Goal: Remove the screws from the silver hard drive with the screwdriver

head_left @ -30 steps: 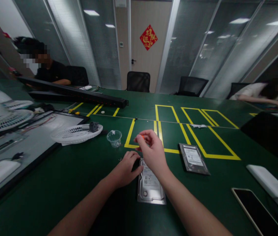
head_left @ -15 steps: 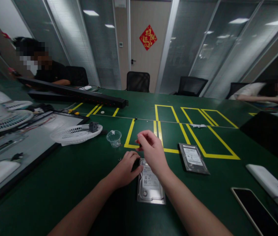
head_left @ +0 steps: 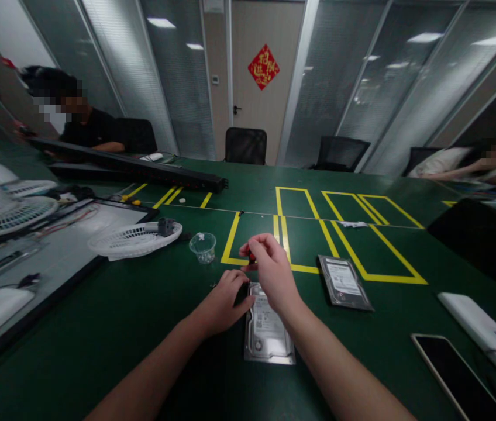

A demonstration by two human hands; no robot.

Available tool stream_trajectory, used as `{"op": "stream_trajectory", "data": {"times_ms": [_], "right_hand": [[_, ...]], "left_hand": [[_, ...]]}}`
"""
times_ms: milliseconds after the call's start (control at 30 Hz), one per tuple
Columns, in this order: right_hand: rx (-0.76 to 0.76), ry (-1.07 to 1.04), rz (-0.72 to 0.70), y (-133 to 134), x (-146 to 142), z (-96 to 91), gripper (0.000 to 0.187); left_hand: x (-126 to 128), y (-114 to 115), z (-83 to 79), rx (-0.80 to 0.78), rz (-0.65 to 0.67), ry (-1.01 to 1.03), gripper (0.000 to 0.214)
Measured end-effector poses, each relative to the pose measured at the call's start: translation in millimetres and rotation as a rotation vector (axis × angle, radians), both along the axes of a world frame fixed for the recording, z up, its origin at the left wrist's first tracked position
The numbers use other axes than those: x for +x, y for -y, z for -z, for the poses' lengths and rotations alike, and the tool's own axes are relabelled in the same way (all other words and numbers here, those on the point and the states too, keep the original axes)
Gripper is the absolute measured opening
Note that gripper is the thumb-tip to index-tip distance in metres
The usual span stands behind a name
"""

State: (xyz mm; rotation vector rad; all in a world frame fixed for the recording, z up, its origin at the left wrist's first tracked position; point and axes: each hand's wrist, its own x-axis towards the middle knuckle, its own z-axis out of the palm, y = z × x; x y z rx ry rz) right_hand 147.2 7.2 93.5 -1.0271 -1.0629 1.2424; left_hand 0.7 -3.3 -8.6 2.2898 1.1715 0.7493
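My right grip [head_left: 271, 266] clamped on a red-and-black tool [head_left: 252, 257], my left grip [head_left: 229, 297] apart, touching a hard drive's [head_left: 269, 336] far left corner

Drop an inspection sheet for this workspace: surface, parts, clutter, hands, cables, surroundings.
Surface: green table with yellow tape outlines.
Job's things: hard drive lying flat; red-and-black object, mostly hidden.
Clutter: second hard drive, phone and white device at right; plastic cup and fan grille at left.
Left hand: at the hard drive's far left corner, touching it.
Right hand: pinching the red-and-black object near the hard drive's far end.
Cables: thin wires on the grey panel at left; ends untraceable.
Surroundings: two people at the table, chairs, door with red sign.
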Motion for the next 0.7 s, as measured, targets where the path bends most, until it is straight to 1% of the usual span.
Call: {"op": "stream_trajectory", "data": {"times_ms": [433,700], "right_hand": [[0.065,0.13,-0.003,-0.4,2.3,-0.9,0.022],[0.058,0.114,-0.003,-0.1,2.1,-0.4,0.02]], "left_hand": [[0.2,1.5,-3.9,-0.034,-0.012,-0.01,0.038],[-0.1,0.7,-2.0,-0.032,-0.009,-0.013,0.035]]}}
